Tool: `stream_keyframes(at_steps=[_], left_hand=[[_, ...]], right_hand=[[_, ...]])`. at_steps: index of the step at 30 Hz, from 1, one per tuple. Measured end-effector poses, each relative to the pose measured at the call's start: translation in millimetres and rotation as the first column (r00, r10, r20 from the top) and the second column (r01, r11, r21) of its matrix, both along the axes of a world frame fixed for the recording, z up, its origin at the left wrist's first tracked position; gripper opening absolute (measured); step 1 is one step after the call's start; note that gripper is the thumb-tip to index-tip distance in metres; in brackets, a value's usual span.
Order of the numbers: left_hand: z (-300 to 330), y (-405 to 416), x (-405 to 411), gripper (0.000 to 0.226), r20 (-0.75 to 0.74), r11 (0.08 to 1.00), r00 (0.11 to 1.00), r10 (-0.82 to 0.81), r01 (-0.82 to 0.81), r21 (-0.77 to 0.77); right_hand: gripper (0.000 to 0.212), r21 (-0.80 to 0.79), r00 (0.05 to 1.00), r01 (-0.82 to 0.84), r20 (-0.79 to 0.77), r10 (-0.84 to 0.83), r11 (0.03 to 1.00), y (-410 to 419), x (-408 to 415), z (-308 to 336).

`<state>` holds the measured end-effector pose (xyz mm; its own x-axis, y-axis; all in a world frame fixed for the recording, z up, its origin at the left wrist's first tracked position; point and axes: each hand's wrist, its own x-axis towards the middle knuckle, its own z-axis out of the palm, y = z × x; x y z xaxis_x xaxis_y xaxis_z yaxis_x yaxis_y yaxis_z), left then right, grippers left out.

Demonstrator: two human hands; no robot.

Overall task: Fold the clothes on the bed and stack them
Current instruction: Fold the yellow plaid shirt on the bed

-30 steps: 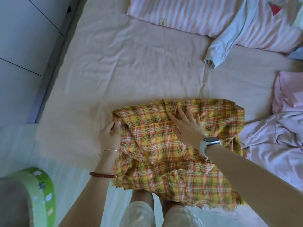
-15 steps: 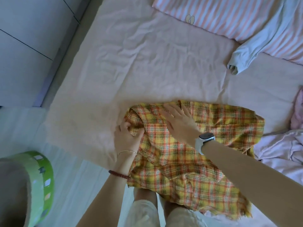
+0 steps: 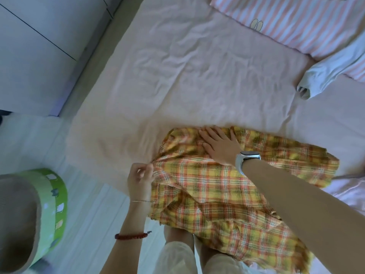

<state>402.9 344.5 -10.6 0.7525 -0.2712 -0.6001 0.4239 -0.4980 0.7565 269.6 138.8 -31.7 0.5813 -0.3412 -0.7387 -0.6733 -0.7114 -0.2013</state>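
Observation:
A yellow and orange plaid garment [image 3: 217, 186] lies crumpled at the near edge of the bed [image 3: 177, 76], part of it hanging over the edge. My left hand [image 3: 141, 179] pinches the garment's left edge with curled fingers. My right hand [image 3: 219, 146], a watch on its wrist, presses flat on the garment's far part with straight fingers. A pale blue garment [image 3: 327, 72] lies at the far right, one sleeve end toward me. A pink garment [image 3: 353, 192] sits at the right edge, mostly out of frame.
A pink striped pillow [image 3: 296, 20] lies at the head of the bed. A green round bin [image 3: 39, 214] stands on the floor at lower left. White cupboard doors [image 3: 39, 46] run along the left. My legs show below the garment.
The view has swung left. My left hand has slid toward me along the garment's left edge, still pinching it. My right hand stays flat on the cloth, which looks more bunched at its far left.

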Motion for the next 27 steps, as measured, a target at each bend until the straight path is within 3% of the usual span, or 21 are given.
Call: stream_keyframes(at_steps=[1,5,9,13,16,18,21,23,24,27], left_hand=[[-5.5,5.2,1.1,0.021,-0.019,0.999,1.0,-0.001,0.001,0.038],[-3.2,-3.1,6.8,0.012,-0.047,0.927,0.942,-0.332,0.335,0.167],[18.9,-48.7,18.0,0.023,0.103,0.809,0.812,-0.574,0.544,0.223],[8.9,-95.5,24.8,0.03,0.073,0.793,0.809,-0.583,0.547,0.268],[-2.0,-112.8,30.7,0.016,0.034,0.919,0.931,-0.365,0.354,0.174],[-6.8,-113.7,36.8,0.01,0.06,0.954,0.968,-0.245,0.23,0.192],[-4.5,-113.2,38.6,0.011,0.161,0.904,0.927,-0.339,0.274,0.327],[-2.2,-115.3,36.5,0.018,0.286,0.831,0.833,-0.473,0.314,0.459],[-2.1,-117.3,34.4,0.022,0.386,0.775,0.716,-0.582,0.344,0.531],[-5.4,-131.9,20.4,0.031,0.599,0.619,0.217,-0.771,0.479,0.622]], right_hand=[[0.05,-0.008,1.0,-0.003,-0.02,0.002,1.0,0.0,1.1,-1.6],[0.05,-0.097,0.999,0.027,0.044,-0.023,0.995,4.3,7.4,0.0],[0.05,-0.095,0.983,0.084,0.173,-0.066,0.992,5.4,8.2,6.9],[0.051,-0.161,0.977,0.086,0.207,-0.051,0.983,6.1,-8.3,14.0],[0.066,-0.233,0.99,0.074,0.135,-0.043,0.97,4.8,-29.8,12.4],[0.068,-0.256,0.994,0.087,0.084,-0.068,0.963,0.7,-50.2,9.0],[0.068,-0.29,0.993,0.116,0.01,-0.118,0.95,-10.7,-89.2,6.9],[0.067,-0.316,0.985,0.153,-0.034,-0.172,0.936,-22.1,-115.5,9.9],[0.068,-0.331,0.979,0.17,-0.052,-0.197,0.928,-28.6,-127.9,12.1],[0.061,-0.359,0.958,0.227,-0.084,-0.274,0.905,-45.7,-161.0,18.7]])
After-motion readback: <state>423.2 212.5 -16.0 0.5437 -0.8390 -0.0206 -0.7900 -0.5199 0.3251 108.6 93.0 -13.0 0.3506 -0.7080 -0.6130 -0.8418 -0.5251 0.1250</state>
